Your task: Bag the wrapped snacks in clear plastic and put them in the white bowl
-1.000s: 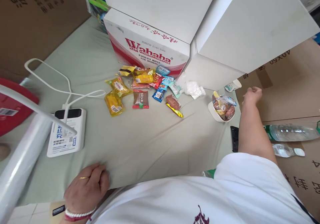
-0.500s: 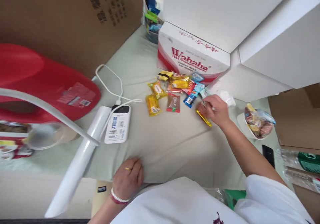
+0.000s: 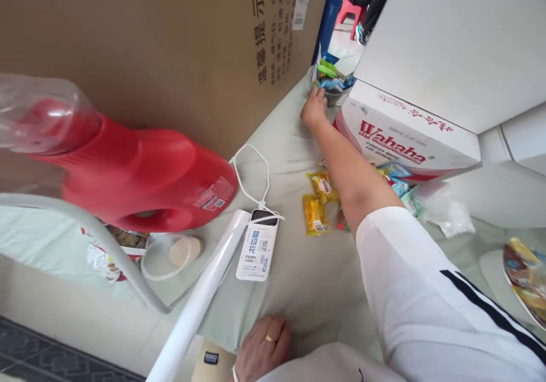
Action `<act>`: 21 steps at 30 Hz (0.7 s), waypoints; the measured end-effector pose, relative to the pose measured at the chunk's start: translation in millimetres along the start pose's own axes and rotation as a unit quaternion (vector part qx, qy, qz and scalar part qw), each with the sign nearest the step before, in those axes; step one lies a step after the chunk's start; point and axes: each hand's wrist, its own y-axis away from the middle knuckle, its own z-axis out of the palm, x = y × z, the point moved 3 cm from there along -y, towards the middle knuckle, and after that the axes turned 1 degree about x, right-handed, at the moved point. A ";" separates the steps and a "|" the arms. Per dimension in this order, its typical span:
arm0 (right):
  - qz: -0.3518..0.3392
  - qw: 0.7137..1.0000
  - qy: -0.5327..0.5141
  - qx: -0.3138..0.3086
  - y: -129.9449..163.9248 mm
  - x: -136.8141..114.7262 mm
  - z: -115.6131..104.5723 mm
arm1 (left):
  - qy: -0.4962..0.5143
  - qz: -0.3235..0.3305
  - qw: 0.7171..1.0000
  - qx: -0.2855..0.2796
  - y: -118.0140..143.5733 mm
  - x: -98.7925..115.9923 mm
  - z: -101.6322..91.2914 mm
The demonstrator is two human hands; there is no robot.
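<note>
On the cloth-covered table (image 3: pixel 313 282), the power bank (image 3: pixel 253 254) is flanked — white roll (image 3: pixel 203 291) to its left, yellow packets (image 3: pixel 314 211) right.

On the tabletop (image 3: pixel 309 291), the power bank (image 3: pixel 258 252) lies right of the roll (image 3: pixel 205 297) and jug (image 3: pixel 160 174), packets (image 3: pixel 316 215) farther right before the carton (image 3: pixel 398 132), then the bag (image 3: pixel 446 211) and bowl (image 3: pixel 493 269). Left of the carton stands the tub (image 3: pixel 334 98), right hand (image 3: pixel 315 107) beside it; left hand (image 3: pixel 264 348) at the near edge.
</note>
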 end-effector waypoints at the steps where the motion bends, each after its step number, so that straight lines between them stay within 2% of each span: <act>1: 0.040 0.999 -0.006 0.031 -11.4 5.5 1.1 | -0.005 0.001 1.000 0.002 1.1 -0.5 1.6; 3: 0.106 0.990 -0.026 0.086 -26.4 14.3 4.9 | -0.017 0.002 1.000 0.018 3.1 -1.3 3.3; 4: 0.117 0.988 -0.034 0.099 -30.4 16.3 7.7 | -0.022 0.000 0.999 0.030 4.1 -1.7 3.4; 6: 0.117 0.985 -0.038 0.117 -31.1 15.9 12.1 | -0.028 -0.001 0.999 0.035 5.8 -2.8 3.2; 9: 0.100 0.986 -0.019 0.133 -12.8 7.8 12.2 | -0.024 0.014 1.000 -0.003 6.2 -3.5 3.1; 11: 0.080 0.990 0.016 0.116 10.7 -1.3 8.8 | -0.019 0.020 0.999 -0.016 4.4 -3.1 2.5; 14: 0.040 0.993 0.084 0.073 58.1 -17.2 0.8 | -0.015 0.004 1.000 0.008 -0.8 -0.7 -0.8; 17: -0.011 0.990 0.133 0.041 115.8 -33.4 -5.9 | -0.012 -0.009 1.000 -0.001 -6.1 3.2 -3.9; 21: -0.060 0.990 0.131 0.000 202.5 -49.2 -8.2 | -0.009 -0.012 0.999 -0.029 -9.0 6.2 -7.0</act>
